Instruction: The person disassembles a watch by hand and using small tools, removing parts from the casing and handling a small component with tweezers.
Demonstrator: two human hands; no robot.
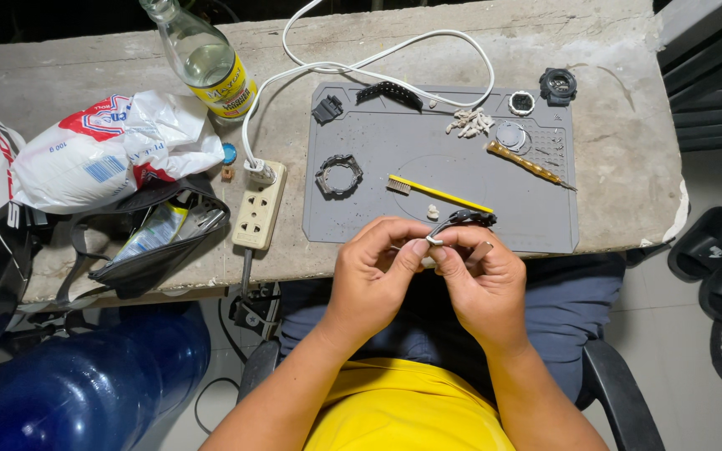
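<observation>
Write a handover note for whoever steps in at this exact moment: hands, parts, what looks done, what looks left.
Left hand and right hand: both pinch a dark watch strap piece over the near edge of the grey work mat.
On the mat: yellow toothbrush, bezel ring, second strap, wooden-handled screwdriver.
Watch body sits off the mat's far corner.
Done: watch taken apart.
Left: nothing reassembled.

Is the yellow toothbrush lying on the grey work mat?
Yes, the yellow toothbrush lies flat on the grey work mat, beyond both hands.
</observation>
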